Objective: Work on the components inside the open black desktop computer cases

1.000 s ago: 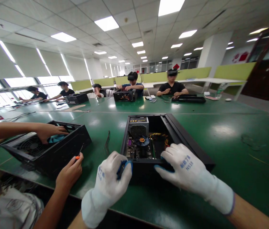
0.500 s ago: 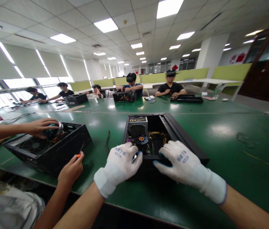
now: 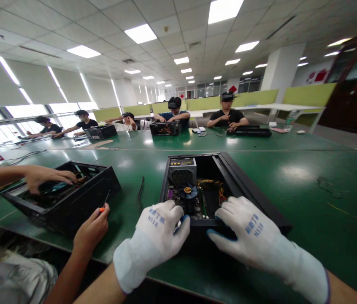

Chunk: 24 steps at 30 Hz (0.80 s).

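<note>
An open black computer case (image 3: 257,202) lies on the green table (image 3: 308,198) right in front of me. Inside it are a grey power supply (image 3: 182,169), a round CPU fan (image 3: 187,191) and yellow cables (image 3: 209,183). Both my hands wear white gloves with blue fingertips. My left hand (image 3: 158,230) is curled into a loose fist against the case's near left corner; what it holds, if anything, is hidden. My right hand (image 3: 244,232) grips the near wall, fingers bent over the rim and thumb outside.
At my left a co-worker's bare hand (image 3: 47,175) reaches into a second black case (image 3: 80,198); their other hand (image 3: 91,230) holds a small orange-handled screwdriver (image 3: 103,207). A black cable (image 3: 140,192) lies between the cases. Several people sit with cases at the far side.
My left hand rose from the table's edge to the case's near wall and closed there. My right hand stayed on the wall. The co-worker's hand lowered a fan into their case.
</note>
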Tool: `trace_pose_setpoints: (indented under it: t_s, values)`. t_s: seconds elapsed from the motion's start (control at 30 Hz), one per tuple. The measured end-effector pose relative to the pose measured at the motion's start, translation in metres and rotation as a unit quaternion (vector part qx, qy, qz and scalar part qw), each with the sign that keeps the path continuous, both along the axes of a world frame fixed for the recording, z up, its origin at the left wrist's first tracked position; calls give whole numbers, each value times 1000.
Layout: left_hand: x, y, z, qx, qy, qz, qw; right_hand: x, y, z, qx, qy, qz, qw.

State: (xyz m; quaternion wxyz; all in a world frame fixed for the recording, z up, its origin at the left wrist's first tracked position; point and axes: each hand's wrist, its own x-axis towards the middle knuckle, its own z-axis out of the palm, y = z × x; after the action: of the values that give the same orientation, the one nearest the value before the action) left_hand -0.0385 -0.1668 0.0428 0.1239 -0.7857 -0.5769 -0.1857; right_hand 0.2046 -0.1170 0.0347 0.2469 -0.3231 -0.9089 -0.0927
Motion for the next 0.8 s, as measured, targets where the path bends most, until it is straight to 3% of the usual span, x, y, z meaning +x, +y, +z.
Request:
trace_pose_setpoints:
  t_s: [0.33, 0.63, 0.8]
  values:
    - [-1, -1, -1, 14, -5, 4, 1000, 1, -3, 3, -15, -22, -8, 1000]
    - [0, -49, 0, 31, -4, -74, 997, 11, -48, 3, -24, -3, 35, 999]
    - [1, -57, 5, -5, -3, -70, 998, 13, -55, 11, -18, 19, 47, 999]
